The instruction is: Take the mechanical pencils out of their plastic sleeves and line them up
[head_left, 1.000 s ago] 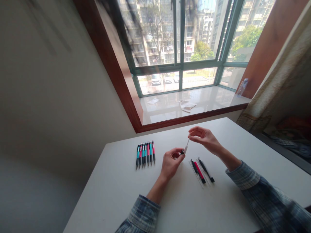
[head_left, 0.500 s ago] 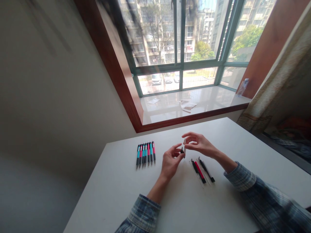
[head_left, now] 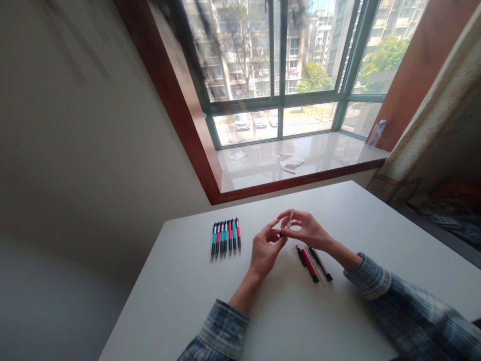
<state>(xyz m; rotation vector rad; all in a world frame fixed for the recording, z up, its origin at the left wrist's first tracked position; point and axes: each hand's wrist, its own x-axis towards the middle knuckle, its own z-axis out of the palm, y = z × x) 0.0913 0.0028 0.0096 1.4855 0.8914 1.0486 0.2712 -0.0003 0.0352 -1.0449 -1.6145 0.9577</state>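
Observation:
My left hand (head_left: 263, 252) pinches a small black pen part (head_left: 281, 234) between thumb and fingertips, most of it covered. Against it, the fingertips of my right hand (head_left: 308, 231) are closed around a thin whitish tube (head_left: 290, 218), probably a pen refill, which leans slightly and sticks up above the fingers. The lower end of the tube is hidden. On the table below my right hand lie loose pen parts: a red barrel with a black grip (head_left: 308, 264), black pieces (head_left: 321, 264) and thin pale refills.
To the left, several teal and pink pens (head_left: 225, 238) lie in a neat row on the white table (head_left: 180, 301). Behind the table is a window ledge with papers (head_left: 290, 163) and a clear bottle (head_left: 376, 134). A curtain (head_left: 424, 115) hangs at the right.
My right hand has shifted a little left, so the fingertips of both hands now meet. The whitish tube has risen and tilted to the right. My left hand stays nearly still.

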